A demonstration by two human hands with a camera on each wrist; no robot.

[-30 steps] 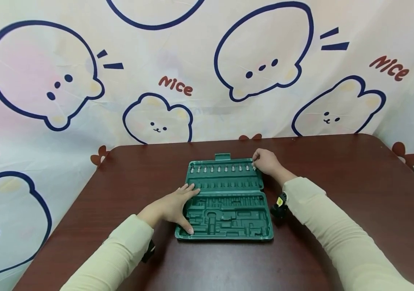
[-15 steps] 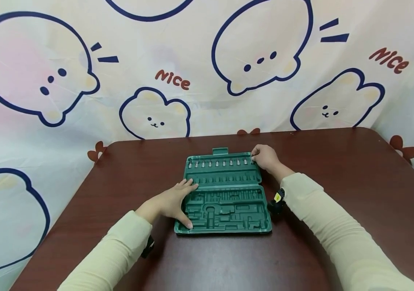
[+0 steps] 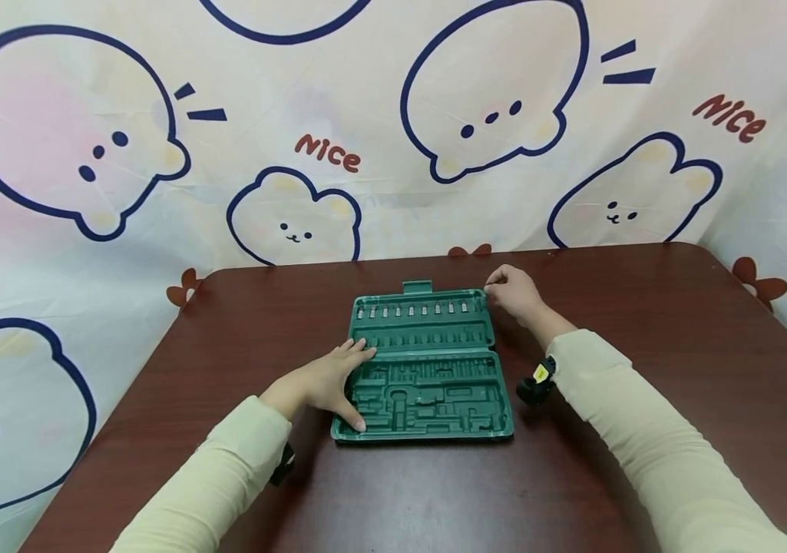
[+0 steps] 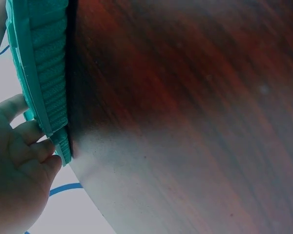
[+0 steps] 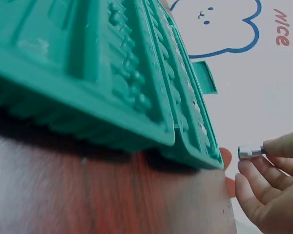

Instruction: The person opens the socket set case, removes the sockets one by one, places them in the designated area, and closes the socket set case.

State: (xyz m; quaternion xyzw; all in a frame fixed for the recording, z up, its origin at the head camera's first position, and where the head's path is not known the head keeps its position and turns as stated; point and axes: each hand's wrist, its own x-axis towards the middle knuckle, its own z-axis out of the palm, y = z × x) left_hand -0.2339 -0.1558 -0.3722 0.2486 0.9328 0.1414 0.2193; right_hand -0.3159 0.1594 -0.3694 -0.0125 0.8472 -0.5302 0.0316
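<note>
A green plastic tool case point(image 3: 434, 357) lies unfolded flat on the table, with moulded slots in both halves. Several small silver bits point(image 3: 411, 311) stand in a row along its far half. My left hand point(image 3: 327, 380) rests on the case's left side, fingers spread, thumb over the near half; in the left wrist view the fingers point(image 4: 34, 141) touch the case's edge. Just off the far right corner, my right hand point(image 3: 516, 294) pinches one small silver bit point(image 5: 251, 151) between thumb and fingertips. That bit has a wide shiny end and a thinner shank.
The dark reddish-brown table point(image 3: 262, 307) extends around the case on all sides. A small latch tab point(image 3: 417, 287) sticks out from the case's far edge. Behind the table hangs a pale cloth point(image 3: 393, 215) printed with cartoon bears.
My right hand has moved away from the right end of the bit row to beyond the case's corner, carrying a bit. My left hand stays on the case.
</note>
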